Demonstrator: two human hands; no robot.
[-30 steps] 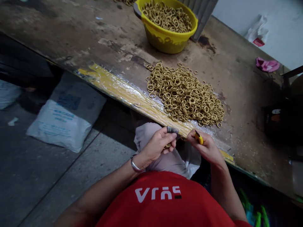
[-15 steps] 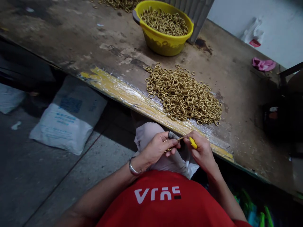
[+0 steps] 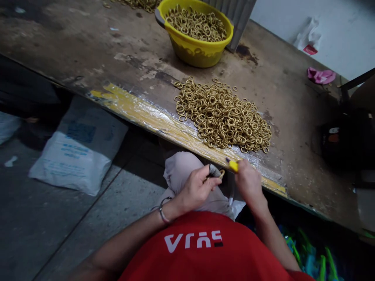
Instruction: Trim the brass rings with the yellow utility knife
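Observation:
My left hand (image 3: 200,187) is closed over my lap, its thumb and wrapped finger pinching a brass-coloured ring (image 3: 222,174). A grey wrap (image 3: 215,170) covers that finger. To its right, my right hand (image 3: 249,181) is a fist around a small yellow tool (image 3: 233,166) with a dark tip. The tool points up and left, toward the table edge, apart from the ring. Its other end is hidden in my fist, so its exact kind is unclear. Just beyond both hands lies a heap of brass-coloured rings (image 3: 222,115) on the table.
A yellow basin (image 3: 196,52) full of similar rings stands farther back on the worn wooden table (image 3: 131,43). Yellow tape (image 3: 152,121) covers the front edge. A pink cloth (image 3: 321,75) lies at the right. White sacks (image 3: 77,148) rest on the floor at left.
My right hand has drawn away from my left, and the yellow tool now points up-left instead of reaching the left fingers. The ring shows more clearly beyond the wrapped finger. The view has shifted slightly.

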